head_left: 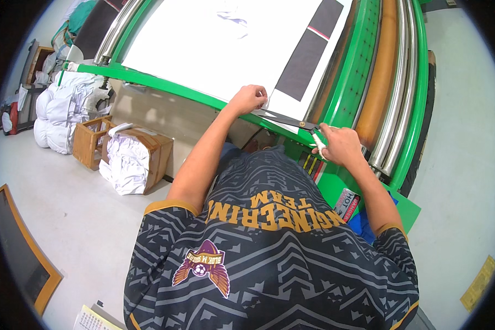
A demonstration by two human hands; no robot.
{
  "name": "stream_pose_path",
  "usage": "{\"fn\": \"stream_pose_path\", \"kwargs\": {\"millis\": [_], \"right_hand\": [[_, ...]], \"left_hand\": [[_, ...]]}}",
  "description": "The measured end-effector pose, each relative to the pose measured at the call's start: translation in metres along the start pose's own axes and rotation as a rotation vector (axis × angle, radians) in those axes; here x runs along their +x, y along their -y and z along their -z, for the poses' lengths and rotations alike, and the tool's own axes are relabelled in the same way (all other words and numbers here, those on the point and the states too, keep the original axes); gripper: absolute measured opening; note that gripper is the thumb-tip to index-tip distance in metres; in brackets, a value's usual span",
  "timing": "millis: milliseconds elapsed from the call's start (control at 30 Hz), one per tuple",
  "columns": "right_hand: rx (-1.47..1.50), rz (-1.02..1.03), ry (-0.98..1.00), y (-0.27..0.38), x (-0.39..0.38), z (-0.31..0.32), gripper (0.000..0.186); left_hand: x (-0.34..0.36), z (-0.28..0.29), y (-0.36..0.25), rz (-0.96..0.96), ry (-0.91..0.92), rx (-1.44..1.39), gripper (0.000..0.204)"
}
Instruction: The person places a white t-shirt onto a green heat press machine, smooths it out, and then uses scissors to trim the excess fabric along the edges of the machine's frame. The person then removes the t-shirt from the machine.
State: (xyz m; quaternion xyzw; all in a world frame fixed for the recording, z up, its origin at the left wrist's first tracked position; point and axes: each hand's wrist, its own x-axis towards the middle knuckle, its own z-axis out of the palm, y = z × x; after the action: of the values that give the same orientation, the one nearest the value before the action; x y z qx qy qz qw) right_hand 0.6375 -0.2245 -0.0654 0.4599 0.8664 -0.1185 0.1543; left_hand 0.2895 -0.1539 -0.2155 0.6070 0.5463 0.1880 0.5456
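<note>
Cutting along the near edge of a large white sheet [203, 49], a person works at a green-framed machine surface [165, 85]. The left hand [249, 99], near twelve o'clock, is curled with fingertips pinning the sheet's edge. The right hand [341, 144], at about two o'clock, is closed around the handles of dark scissors [283, 119], blades pointing left along the edge. Keeping the sheet taut likely gives a straighter cut. At nine o'clock, two wooden crates [88, 144] hold crumpled white cloth [124, 162]; white stuffed bags [60, 110] sit beyond.
</note>
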Motion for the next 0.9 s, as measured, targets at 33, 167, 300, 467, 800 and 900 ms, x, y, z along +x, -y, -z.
{"fn": "stream_pose_path", "kwargs": {"millis": [33, 167, 300, 467, 800, 900], "right_hand": [[0.000, -0.003, 0.001, 0.000, 0.002, 0.002, 0.074], [-0.008, -0.007, 0.013, -0.001, 0.008, 0.002, 0.075], [0.022, 0.001, 0.039, 0.002, 0.008, 0.007, 0.064], [0.020, 0.012, 0.029, 0.006, 0.010, 0.011, 0.066], [0.076, -0.019, 0.007, 0.016, 0.013, -0.001, 0.078], [0.087, -0.011, 0.005, 0.018, 0.015, -0.013, 0.074]], "left_hand": [[0.002, 0.000, 0.003, -0.023, -0.029, 0.011, 0.021], [0.009, 0.001, 0.010, -0.050, -0.065, 0.023, 0.021], [0.009, 0.000, 0.007, -0.019, -0.051, 0.004, 0.021], [0.007, 0.002, 0.005, -0.027, -0.052, 0.039, 0.023], [0.007, -0.007, -0.011, -0.125, -0.092, 0.257, 0.020], [0.009, -0.019, -0.009, -0.151, -0.145, 0.332, 0.018]]}}
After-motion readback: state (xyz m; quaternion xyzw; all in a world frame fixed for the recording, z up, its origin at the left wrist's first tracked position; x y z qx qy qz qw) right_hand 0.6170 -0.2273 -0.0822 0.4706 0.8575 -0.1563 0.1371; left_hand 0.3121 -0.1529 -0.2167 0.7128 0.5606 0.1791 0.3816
